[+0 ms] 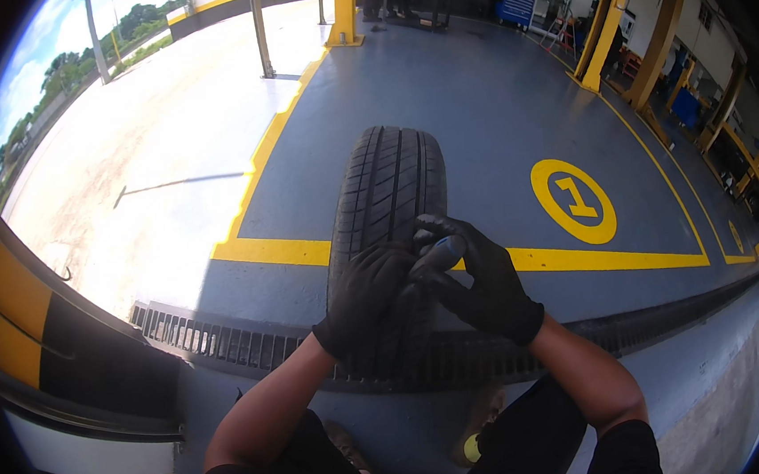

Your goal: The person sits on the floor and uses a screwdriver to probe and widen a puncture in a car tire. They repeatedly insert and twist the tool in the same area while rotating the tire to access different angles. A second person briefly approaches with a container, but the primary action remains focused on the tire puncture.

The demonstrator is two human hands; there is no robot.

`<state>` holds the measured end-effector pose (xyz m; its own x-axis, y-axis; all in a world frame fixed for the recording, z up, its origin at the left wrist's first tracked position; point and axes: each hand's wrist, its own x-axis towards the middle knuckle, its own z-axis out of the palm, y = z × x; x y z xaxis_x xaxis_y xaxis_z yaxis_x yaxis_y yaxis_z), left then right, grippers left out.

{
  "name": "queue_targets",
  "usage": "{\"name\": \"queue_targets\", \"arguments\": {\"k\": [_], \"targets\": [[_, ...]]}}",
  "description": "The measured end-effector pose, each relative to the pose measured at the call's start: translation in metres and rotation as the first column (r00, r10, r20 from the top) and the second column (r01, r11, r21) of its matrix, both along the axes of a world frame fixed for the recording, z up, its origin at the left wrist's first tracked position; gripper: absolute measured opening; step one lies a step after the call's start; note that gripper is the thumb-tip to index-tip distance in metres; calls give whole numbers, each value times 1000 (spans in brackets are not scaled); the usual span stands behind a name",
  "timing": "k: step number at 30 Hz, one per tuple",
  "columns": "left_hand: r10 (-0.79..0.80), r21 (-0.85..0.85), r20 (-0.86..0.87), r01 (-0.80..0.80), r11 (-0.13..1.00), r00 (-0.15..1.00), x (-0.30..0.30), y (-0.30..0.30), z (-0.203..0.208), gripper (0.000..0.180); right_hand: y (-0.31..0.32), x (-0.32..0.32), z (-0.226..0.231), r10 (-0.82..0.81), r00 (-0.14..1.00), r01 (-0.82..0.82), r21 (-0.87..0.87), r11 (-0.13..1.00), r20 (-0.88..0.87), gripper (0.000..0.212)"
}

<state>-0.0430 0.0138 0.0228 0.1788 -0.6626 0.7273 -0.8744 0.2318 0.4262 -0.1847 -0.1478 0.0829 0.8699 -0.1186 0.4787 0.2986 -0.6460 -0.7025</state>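
Observation:
A black tyre [386, 178] stands upright in front of me, tread facing up and toward me. Both hands wear black gloves and meet above its near part. My left hand [368, 290] is closed, its fingers curled about a dark, rounded handle with a blue patch at the end [446, 251]. From the other side, my right hand [481, 282] closes around the same piece, fingers above and thumb below. What kind of tool it is cannot be told, since the gloves cover most of it. The lower tyre is partly hidden behind my left hand.
A metal drain grate [254, 343] crosses the floor beneath the tyre. Yellow lines [613, 259] and a painted circle [574, 201] mark the grey floor. A yellow-and-black panel [24, 305] stands at left. Yellow lift posts [602, 32] and a blue tool cabinet [515, 7] are farther back.

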Motion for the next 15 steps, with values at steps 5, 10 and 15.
{"name": "queue_targets", "arguments": {"k": [5, 10, 15], "targets": [[21, 10, 11, -22, 1000, 1000, 1, 0, -3, 27, -1, 0, -1, 6, 1000, -5, -16, 1000, 21, 67], [19, 18, 10, -19, 1000, 1000, -2, 0, 1, 26, -1, 0, -2, 8, 1000, -9, 6, 1000, 18, 66], [12, 25, 3, -12, 1000, 1000, -2, 2, 4, 27, -1, 0, -2, 3, 1000, -3, -18, 1000, 31, 65]]}}
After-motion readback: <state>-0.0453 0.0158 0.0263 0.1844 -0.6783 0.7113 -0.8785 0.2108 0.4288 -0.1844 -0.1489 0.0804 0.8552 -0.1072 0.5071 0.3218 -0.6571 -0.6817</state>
